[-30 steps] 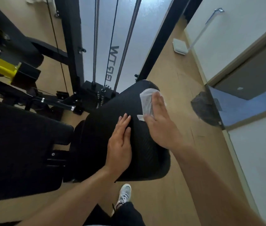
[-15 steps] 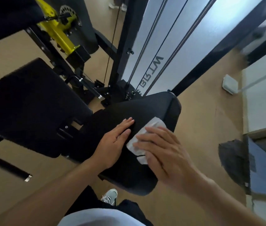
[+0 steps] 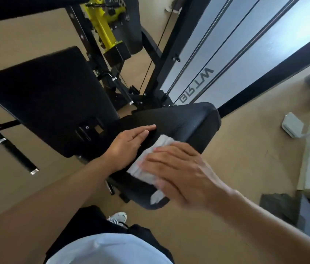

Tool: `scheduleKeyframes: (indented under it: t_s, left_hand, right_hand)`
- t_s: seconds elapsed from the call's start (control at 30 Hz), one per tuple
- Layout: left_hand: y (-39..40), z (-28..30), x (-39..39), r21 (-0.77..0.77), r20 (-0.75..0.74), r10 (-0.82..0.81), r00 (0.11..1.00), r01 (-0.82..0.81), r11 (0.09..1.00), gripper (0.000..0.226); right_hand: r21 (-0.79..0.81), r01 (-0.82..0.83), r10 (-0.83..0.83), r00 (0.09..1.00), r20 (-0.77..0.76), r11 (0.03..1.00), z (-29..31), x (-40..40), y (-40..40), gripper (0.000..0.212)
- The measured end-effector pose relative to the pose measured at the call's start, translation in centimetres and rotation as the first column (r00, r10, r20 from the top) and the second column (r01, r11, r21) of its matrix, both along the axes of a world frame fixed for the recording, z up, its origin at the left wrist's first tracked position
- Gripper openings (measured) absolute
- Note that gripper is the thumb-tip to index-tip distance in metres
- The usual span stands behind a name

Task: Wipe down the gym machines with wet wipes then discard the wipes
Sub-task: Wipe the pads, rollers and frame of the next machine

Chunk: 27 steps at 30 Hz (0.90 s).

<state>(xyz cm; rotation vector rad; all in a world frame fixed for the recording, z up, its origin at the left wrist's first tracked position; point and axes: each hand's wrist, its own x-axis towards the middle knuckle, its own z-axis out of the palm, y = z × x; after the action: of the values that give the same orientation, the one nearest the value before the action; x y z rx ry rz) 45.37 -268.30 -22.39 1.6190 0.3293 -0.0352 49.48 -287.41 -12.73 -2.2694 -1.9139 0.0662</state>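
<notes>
A black padded seat (image 3: 184, 119) of the gym machine lies in the middle of the head view. My right hand (image 3: 184, 174) presses flat on a white wet wipe (image 3: 150, 159) on the near half of the seat; much of the wipe is hidden under the palm. My left hand (image 3: 129, 143) rests flat on the seat's left side, fingers together, touching the wipe's edge and holding nothing.
A second black pad (image 3: 49, 96) sits to the left. Behind stand the black frame with cables (image 3: 169, 60), a yellow part (image 3: 104, 33) and a silver weight-stack cover (image 3: 245, 48). A black handle bar (image 3: 17, 157) juts out low left. A white base (image 3: 292, 126) lies on the right floor.
My right hand has slid the wipe from the far end of the seat toward me. The view has swung left and tilted. My left hand has stayed on the seat.
</notes>
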Motion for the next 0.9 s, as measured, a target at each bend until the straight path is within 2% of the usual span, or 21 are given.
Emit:
scheduleKeyframes:
  t_s: [0.07,0.13,0.2,0.3,0.43,0.53,0.67,0.73,0.8,0.83,0.9]
  left_hand:
    - [0.1,-0.1,0.0,0.029,-0.013,0.017,1.000,-0.017,0.999,0.034]
    - [0.2,-0.2,0.0,0.041,-0.020,0.018,1.000,-0.017,0.999,0.034]
    - [0.1,-0.3,0.2,0.055,-0.016,0.046,0.999,-0.045,0.997,0.033]
    - [0.0,-0.7,0.3,0.057,0.015,0.168,0.986,-0.168,0.984,0.033]
    - [0.3,-1.8,0.2,0.054,-0.014,0.363,0.932,-0.361,0.931,0.034]
    - [0.5,-1.9,0.0,0.023,-0.048,0.413,0.909,-0.412,0.911,0.034]
    - [0.5,-1.8,0.1,-0.025,-0.058,0.387,0.920,-0.389,0.921,0.035]
    - [0.4,-1.9,0.2,-0.010,-0.050,0.327,0.944,-0.328,0.945,0.034]
    - [0.5,-2.0,0.3,0.027,-0.042,0.244,0.969,-0.243,0.970,0.034]
    - [0.5,-2.0,0.4,0.043,-0.046,0.204,0.978,-0.202,0.978,0.034]
    - [0.7,-2.1,0.4,0.056,-0.065,0.137,0.988,-0.133,0.989,0.035]
  right_hand:
    - [0.084,0.180,-0.180,0.984,0.000,0.980,-0.4,5.3,-1.4,0.040]
    - [0.137,0.372,-0.371,0.928,-0.032,0.918,-0.6,9.4,-2.5,0.039]
    - [0.168,0.431,-0.424,0.903,-0.077,0.887,-0.7,9.6,-2.4,0.037]
    - [0.154,0.284,-0.276,0.958,-0.070,0.946,-0.1,4.1,-0.6,0.038]
    - [-0.026,0.068,-0.063,0.986,0.154,0.997,-0.4,-4.2,1.0,0.033]
    - [-0.241,-0.030,0.116,0.928,0.354,0.970,-1.5,-5.7,1.4,0.047]
    - [-0.300,-0.252,0.371,0.809,0.456,0.920,-1.4,-4.2,0.8,0.049]
    - [-0.267,-0.407,0.486,0.756,0.439,0.874,-1.3,-2.3,0.0,0.048]
    - [-0.150,-0.469,0.490,0.797,0.354,0.870,-1.5,0.2,-0.9,0.051]
    - [-0.094,-0.438,0.446,0.847,0.288,0.894,-1.5,1.6,-1.3,0.052]
    - [0.001,-0.250,0.247,0.955,0.164,0.968,-1.4,4.7,-2.3,0.052]
